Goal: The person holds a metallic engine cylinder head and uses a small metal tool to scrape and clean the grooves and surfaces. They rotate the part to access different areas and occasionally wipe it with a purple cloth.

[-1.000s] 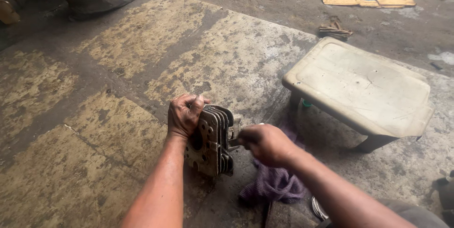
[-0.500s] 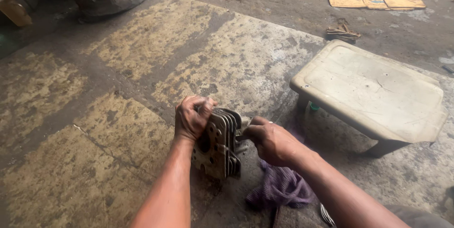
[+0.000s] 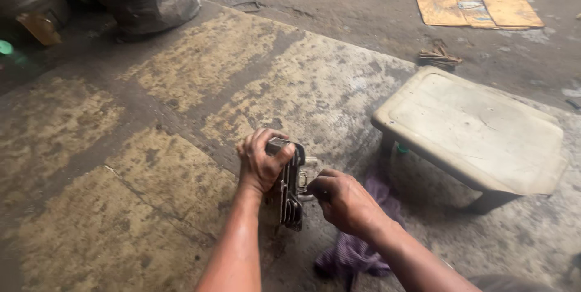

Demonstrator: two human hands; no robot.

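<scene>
Left hand (image 3: 261,165) grips finned part (image 3: 291,192) near stool (image 3: 478,131).

Finned grey metal engine part (image 3: 291,190), grimy, standing on edge upon the stained concrete floor (image 3: 181,116) (fins stacked vertically), gripped at top by left hand (image 3: 261,160), right hand (image 3: 345,202) against its side.

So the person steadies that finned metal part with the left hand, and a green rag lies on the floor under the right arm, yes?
Not quite: the head view shows the rag is purple, not green. The left hand does steady the finned metal part, with the rag under the right arm.
</scene>
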